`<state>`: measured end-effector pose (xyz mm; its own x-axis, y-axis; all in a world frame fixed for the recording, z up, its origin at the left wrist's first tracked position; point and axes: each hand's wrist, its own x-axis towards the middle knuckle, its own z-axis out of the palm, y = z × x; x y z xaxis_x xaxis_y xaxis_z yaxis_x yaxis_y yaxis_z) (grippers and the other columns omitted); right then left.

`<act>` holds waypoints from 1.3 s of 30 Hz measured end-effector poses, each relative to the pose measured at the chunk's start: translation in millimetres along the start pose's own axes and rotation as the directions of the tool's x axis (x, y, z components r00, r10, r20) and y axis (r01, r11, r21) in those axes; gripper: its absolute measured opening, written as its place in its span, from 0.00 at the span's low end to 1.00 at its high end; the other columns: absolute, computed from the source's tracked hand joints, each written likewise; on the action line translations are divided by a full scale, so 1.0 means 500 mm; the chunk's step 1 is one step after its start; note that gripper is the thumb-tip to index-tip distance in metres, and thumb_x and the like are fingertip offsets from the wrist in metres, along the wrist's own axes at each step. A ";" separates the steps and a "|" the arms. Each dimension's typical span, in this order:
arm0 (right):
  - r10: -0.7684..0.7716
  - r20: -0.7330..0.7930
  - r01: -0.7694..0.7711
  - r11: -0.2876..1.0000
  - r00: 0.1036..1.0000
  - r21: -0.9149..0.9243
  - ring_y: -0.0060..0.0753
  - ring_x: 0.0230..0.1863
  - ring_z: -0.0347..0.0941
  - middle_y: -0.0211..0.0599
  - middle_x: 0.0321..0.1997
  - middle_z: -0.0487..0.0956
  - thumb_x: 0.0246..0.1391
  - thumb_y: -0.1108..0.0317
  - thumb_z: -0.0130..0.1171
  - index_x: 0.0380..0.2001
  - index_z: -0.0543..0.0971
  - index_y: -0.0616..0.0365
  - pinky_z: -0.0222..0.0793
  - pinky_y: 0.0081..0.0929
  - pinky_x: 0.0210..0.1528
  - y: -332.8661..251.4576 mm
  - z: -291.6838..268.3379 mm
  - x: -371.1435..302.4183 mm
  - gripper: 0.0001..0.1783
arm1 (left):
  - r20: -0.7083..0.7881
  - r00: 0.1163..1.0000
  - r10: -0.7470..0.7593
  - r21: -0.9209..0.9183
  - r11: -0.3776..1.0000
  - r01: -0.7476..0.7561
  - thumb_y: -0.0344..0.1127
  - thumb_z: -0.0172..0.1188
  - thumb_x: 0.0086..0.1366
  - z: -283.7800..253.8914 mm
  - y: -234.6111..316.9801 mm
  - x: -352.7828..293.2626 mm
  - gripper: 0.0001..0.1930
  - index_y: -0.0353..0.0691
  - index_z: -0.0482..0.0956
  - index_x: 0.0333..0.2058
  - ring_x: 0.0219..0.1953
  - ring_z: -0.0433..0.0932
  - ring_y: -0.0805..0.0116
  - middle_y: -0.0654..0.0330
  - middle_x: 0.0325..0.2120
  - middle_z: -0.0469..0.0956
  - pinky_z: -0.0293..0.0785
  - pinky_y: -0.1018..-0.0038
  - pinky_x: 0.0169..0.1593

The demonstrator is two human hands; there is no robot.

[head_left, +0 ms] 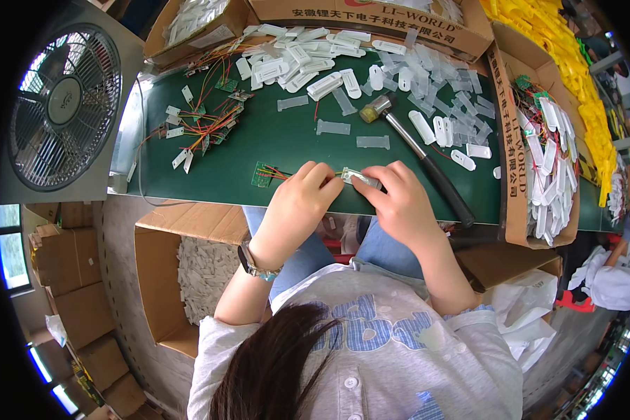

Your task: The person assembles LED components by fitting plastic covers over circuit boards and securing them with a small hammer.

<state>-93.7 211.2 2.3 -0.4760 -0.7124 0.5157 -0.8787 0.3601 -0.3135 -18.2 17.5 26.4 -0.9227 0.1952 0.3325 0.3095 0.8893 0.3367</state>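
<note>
Near the table's front edge, a small green circuit board [262, 175] lies with red and yellow wires [281, 173] running from it under my left hand [301, 199]. The fingers of that hand are closed in a pinch on the wires; the fingertips are partly hidden. My right hand [404, 206] grips a small white and silvery part [359, 179] between thumb and forefinger, close to the left fingertips. The wires seem to reach this part, though the join is too small to make out.
A hammer [416, 147] lies right of my hands. Beyond are heaped white plastic casings [297, 63], translucent strips [427, 80] and wired boards [213, 126]. Cardboard boxes stand behind, at right [514, 175] and below the table [164, 280]. A fan [66, 101] stands left.
</note>
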 end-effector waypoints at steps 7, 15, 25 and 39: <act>-0.016 0.047 0.012 0.997 0.999 0.077 0.36 0.40 0.71 0.33 0.41 0.76 0.45 0.72 0.59 0.39 0.84 0.58 0.72 0.33 0.42 0.015 -0.003 0.000 0.15 | -0.059 0.997 -0.048 -0.236 0.971 0.033 0.27 0.68 0.52 0.007 -0.033 0.018 0.12 0.36 0.78 0.36 0.39 0.77 0.54 0.57 0.34 0.78 0.75 0.63 0.43; 0.003 0.051 -0.008 0.996 0.999 0.087 0.36 0.41 0.72 0.33 0.42 0.76 0.45 0.72 0.59 0.40 0.84 0.57 0.72 0.34 0.42 0.011 -0.002 -0.001 0.16 | -0.063 0.997 -0.033 -0.310 0.951 0.012 0.27 0.70 0.50 0.015 -0.040 0.029 0.14 0.36 0.78 0.36 0.39 0.77 0.54 0.57 0.36 0.79 0.75 0.63 0.44; 0.013 0.028 -0.016 0.995 1.000 0.094 0.36 0.40 0.72 0.33 0.42 0.77 0.43 0.74 0.59 0.40 0.85 0.56 0.72 0.33 0.41 0.012 -0.003 -0.002 0.18 | -0.073 0.989 -0.131 -0.314 0.944 0.102 0.23 0.67 0.54 0.018 -0.012 -0.001 0.06 0.33 0.79 0.31 0.38 0.78 0.55 0.56 0.35 0.79 0.75 0.65 0.43; 0.018 0.039 -0.021 0.996 0.999 0.085 0.35 0.40 0.71 0.31 0.42 0.76 0.46 0.72 0.60 0.39 0.85 0.56 0.72 0.33 0.41 0.011 -0.001 -0.002 0.14 | -0.019 0.993 -0.113 -0.342 0.935 0.099 0.23 0.66 0.53 0.005 -0.019 0.014 0.09 0.34 0.79 0.34 0.40 0.77 0.55 0.57 0.35 0.78 0.74 0.64 0.44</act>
<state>-98.0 214.2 0.1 -0.4897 -0.7287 0.4787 -0.8620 0.3222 -0.3914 -28.4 11.4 23.2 -0.9470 0.0856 0.3095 0.2761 0.7092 0.6487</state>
